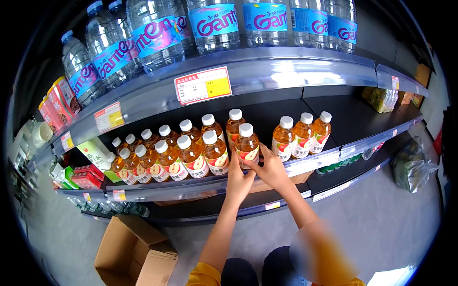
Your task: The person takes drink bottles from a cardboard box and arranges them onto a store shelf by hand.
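Both hands are around one apple vinegar bottle (247,141), amber with a white cap, upright at the front of the middle shelf. My left hand (237,175) has its fingers along the bottle's left side, and my right hand (269,168) presses against its right side. Just behind it stands another apple vinegar bottle (234,125). To the left, matching bottles (192,159) form a front and a back row. Three more apple vinegar bottles (301,137) stand to the right, apart from the held one.
Large water bottles (212,26) fill the shelf above, whose edge carries price tags (202,86). An open cardboard box (131,252) is on the floor at lower left. A plastic bag (412,164) lies at right. Red cartons (87,176) stand at the shelf's left end.
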